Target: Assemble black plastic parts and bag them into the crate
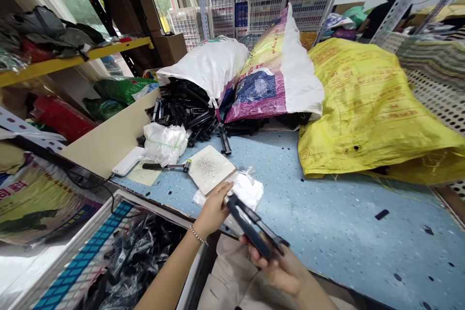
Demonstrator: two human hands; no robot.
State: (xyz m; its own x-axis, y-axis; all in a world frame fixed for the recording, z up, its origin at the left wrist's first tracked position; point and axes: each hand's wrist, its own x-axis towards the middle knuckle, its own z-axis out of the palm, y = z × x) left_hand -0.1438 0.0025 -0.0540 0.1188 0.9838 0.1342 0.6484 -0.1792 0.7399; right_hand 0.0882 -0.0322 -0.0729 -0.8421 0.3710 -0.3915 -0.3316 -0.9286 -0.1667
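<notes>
The scene was a pale blue speckled workbench (337,232) in a crowded storeroom stacked with white plastic crates (250,2). A long, flat black plastic part (252,225) with parallel bars was held in both hands just over the bench's near edge, above beige fabric (232,271). The left hand (214,209), wearing a beaded bracelet (198,236), was closed around its upper end, and the right hand (279,266) gripped its lower end from beneath. Just beyond the left hand lay a crumpled clear-and-white plastic bag (245,191) and a square beige pad (209,169) dusted with grey grit. Beside the pad were a black-handled tool with a yellow collar (163,167), a sheet of pale green paper (144,174) and a white power bank (127,161). Farther back, a heap of black plastic parts (181,109) spilled from a white woven sack (207,65), next to a bundled white plastic bag (164,143). A pink-and-white woven sack (276,72) and a large yellow woven sack (374,111) lay to the right, while a bin of black parts in clear plastic (134,256) sat below the bench at the left.
</notes>
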